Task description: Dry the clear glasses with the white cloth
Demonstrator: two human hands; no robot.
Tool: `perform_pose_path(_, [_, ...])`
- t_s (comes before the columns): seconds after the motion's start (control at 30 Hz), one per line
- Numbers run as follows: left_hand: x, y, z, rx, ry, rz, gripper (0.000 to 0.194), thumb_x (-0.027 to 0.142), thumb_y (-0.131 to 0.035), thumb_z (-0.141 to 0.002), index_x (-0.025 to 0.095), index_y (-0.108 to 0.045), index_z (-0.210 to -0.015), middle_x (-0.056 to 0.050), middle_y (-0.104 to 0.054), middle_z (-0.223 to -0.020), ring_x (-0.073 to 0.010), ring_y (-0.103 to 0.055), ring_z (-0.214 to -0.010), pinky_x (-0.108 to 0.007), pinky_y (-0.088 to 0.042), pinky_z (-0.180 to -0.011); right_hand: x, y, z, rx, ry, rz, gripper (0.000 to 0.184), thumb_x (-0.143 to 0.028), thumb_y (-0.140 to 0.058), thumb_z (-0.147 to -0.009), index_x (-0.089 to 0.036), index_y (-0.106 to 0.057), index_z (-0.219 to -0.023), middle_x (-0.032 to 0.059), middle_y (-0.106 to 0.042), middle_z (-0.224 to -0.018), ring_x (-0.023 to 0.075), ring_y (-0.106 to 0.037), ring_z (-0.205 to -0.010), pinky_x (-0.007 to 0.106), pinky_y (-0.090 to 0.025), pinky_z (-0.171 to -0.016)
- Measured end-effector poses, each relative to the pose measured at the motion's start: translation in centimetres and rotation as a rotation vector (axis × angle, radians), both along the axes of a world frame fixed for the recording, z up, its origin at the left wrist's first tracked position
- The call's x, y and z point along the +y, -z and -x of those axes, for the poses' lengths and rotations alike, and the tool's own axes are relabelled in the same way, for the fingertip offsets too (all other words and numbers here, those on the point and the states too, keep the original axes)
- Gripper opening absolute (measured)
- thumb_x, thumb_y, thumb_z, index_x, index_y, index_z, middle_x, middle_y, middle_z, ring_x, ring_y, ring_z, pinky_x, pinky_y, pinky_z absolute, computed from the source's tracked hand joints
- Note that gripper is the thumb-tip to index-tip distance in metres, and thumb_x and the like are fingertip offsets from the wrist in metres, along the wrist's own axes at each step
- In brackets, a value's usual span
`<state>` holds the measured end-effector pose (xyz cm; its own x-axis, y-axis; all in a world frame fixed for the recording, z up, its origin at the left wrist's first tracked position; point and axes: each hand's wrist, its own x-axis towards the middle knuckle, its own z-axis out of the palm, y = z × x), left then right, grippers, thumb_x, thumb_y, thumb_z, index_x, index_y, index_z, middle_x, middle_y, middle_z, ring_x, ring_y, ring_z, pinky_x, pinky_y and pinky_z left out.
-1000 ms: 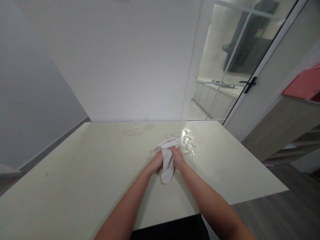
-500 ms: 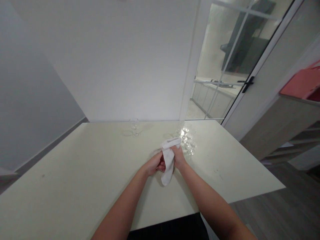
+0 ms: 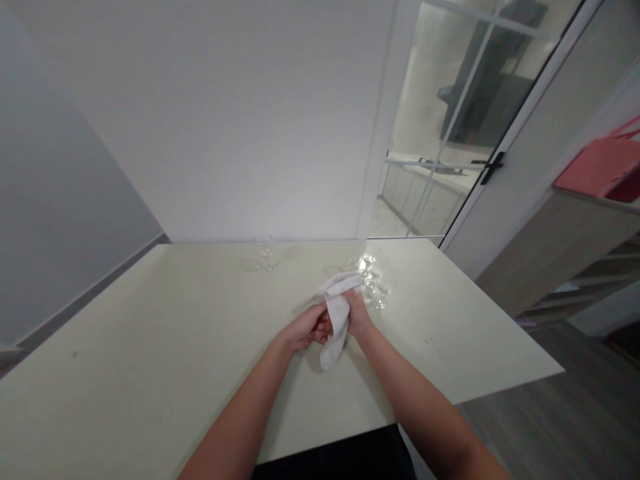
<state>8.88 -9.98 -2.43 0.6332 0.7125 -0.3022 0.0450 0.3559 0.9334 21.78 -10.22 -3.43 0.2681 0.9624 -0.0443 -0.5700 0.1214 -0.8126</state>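
Note:
My two hands meet over the middle of a pale table (image 3: 150, 320). A white cloth (image 3: 336, 323) is gripped in my right hand (image 3: 358, 316); it bunches above the fingers and hangs down between both hands. Pressed against the cloth, my left hand (image 3: 301, 331) has its fingers curled around something the cloth hides. Just beyond my right hand, several small clear stemmed glasses (image 3: 375, 285) stand in a cluster. A single clear glass (image 3: 265, 250) stands apart near the table's far edge, to the left.
The table's far edge meets a white wall. A glass door with a black handle (image 3: 490, 168) is at the back right. A wooden shelf unit (image 3: 575, 247) with a red item (image 3: 603, 167) on top stands at the right, beside grey floor.
Both hands have drawn slightly nearer to me with the cloth and turned a little against each other. The view has shifted slightly right. The glasses on the table stay put.

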Motion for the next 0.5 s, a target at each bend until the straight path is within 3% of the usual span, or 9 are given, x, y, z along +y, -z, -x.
perform_pose_path(0.1, [0.0,0.1,0.2,-0.016,0.034,0.056,0.057,0.073,-0.043,-0.077,0.020,-0.041,-0.056,0.008,-0.031,-0.041,-0.0061,-0.026,-0.035,-0.023,-0.036,-0.043,-0.1,-0.3,-0.2,-0.011,-0.087,0.026,0.037,-0.042,-0.075,-0.059,-0.019,-0.058,-0.083,-0.0030,-0.062,-0.063,0.0128,-0.054,-0.052,0.023,-0.044,-0.048])
perform_pose_path(0.27, [0.3,-0.2,-0.7,0.114,-0.187,-0.440,0.028,0.045,-0.065,-0.069,0.017,-0.062,-0.071,-0.002,-0.060,-0.058,-0.0174,-0.055,-0.060,-0.029,-0.046,-0.062,0.4,0.0,0.3,-0.099,0.128,0.012,0.035,-0.032,-0.073,-0.062,-0.019,-0.060,-0.092,-0.0007,-0.066,-0.073,0.0139,-0.058,-0.061,0.024,-0.048,-0.054])
perform_pose_path(0.33, [0.4,-0.4,-0.8,0.090,-0.202,-0.539,0.023,0.037,-0.066,-0.067,0.017,-0.066,-0.078,-0.003,-0.063,-0.064,-0.0201,-0.057,-0.070,-0.030,-0.047,-0.069,0.5,0.2,0.3,-0.126,0.139,-0.007,0.036,-0.030,-0.073,-0.063,-0.019,-0.060,-0.094,-0.0002,-0.067,-0.077,0.0143,-0.060,-0.066,0.024,-0.049,-0.058])
perform_pose_path(0.5, [0.1,-0.2,-0.5,0.103,-0.176,-0.367,0.029,0.038,-0.061,-0.072,0.015,-0.068,-0.088,0.001,-0.055,-0.051,-0.0128,-0.046,-0.048,-0.024,-0.040,-0.049,0.4,0.7,0.0,-0.111,-0.023,-0.026,0.034,-0.032,-0.073,-0.062,-0.019,-0.061,-0.092,-0.0010,-0.067,-0.076,0.0136,-0.059,-0.064,0.023,-0.049,-0.056])
